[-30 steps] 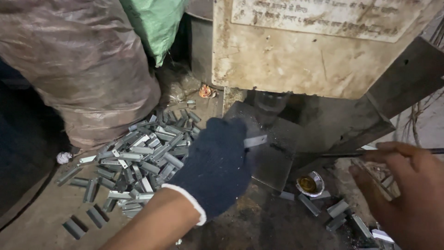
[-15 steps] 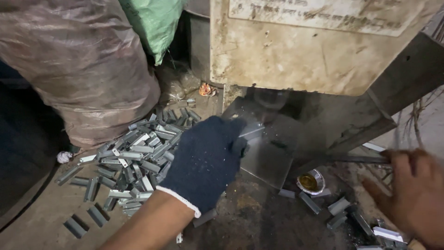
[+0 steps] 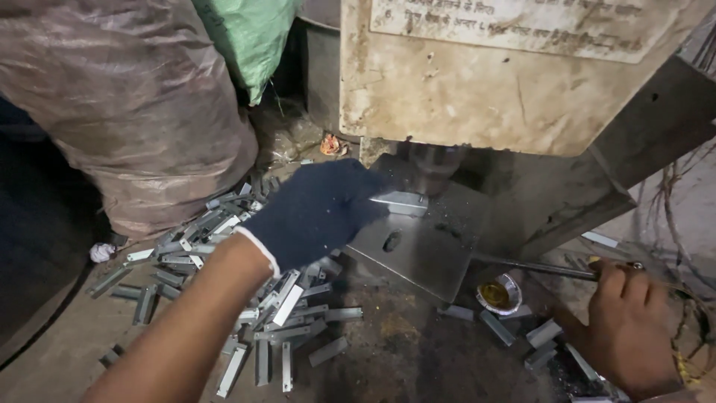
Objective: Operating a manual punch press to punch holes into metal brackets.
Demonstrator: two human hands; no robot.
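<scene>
One metal strip (image 3: 400, 201) in left hand (image 3: 317, 211)

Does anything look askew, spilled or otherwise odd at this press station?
The small metal pieces lie in a loose heap and trail over the bench, some beside the right hand. The gloved left hand sets one metal strip directly below the ram.

Single head view, looking steeply down, close to workbench (image 3: 403, 358)

navy glove (image 3: 317, 209), grey metal strips (image 3: 224, 246), green sack (image 3: 250, 37)
</scene>
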